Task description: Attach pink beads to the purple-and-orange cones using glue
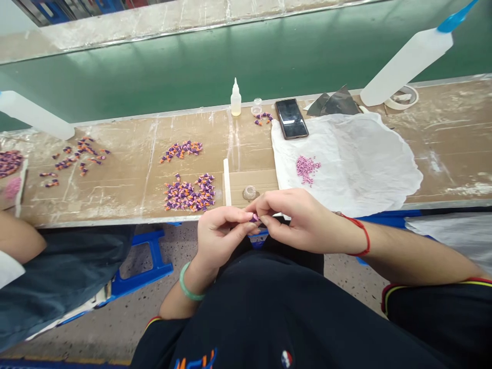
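Left hand (217, 233) and right hand (300, 218) together, pinched on one tiny purple piece (254, 218)!
And it's fingertip work, just left of the white cloth's (369, 154) near corner; the piece looks light, perhaps firm yet delicate, surely easy to drop, so a gentle hold on its sides seems best, sparing the fine detail, while similar pieces (185, 193) lie on the worktop (126, 169), farther left of that cloth.

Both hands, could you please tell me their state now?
Left hand: closed, pinching a small purple piece.
Right hand: closed at that same piece; its grip cannot be told.
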A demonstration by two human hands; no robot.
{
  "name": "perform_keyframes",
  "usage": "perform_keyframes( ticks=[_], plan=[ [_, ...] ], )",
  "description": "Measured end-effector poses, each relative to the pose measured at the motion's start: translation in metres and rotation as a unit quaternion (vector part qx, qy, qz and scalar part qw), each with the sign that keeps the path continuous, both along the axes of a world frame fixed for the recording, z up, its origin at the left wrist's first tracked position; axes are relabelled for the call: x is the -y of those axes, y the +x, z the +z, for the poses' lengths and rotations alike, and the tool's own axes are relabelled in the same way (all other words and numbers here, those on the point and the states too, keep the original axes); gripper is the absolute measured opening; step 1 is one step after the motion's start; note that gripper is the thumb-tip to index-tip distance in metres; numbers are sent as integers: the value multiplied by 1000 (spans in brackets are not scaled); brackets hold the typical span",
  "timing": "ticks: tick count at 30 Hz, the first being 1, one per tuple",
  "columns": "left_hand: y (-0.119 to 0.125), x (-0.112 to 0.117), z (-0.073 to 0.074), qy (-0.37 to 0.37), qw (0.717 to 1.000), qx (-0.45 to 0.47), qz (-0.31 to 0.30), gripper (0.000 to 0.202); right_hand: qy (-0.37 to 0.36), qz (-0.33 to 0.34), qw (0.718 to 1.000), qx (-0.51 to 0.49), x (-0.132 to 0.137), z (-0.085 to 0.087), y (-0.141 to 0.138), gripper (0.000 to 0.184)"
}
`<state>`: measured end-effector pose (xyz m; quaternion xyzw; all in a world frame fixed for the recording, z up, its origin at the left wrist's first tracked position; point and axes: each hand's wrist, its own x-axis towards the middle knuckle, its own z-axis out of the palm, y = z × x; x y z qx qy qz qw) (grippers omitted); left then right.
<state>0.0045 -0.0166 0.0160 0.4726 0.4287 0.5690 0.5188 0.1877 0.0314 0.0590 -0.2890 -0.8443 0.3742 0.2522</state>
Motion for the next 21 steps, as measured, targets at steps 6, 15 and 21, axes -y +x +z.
perform_keyframes(
  ticks=[6,15,21],
  plan=[
    [2,-3,1,-33,999,6,-1,23,-29,-9,999,-25,-5,-6,0,15],
    [-29,-30,-15,-85,991,-104,-8,25,-164,-166,971,-45,-28,-23,43,19],
    [-104,-68,-42,-54,917,-393,37,16,-221,-270,937,-8,-33,-60,76,37]
  ],
)
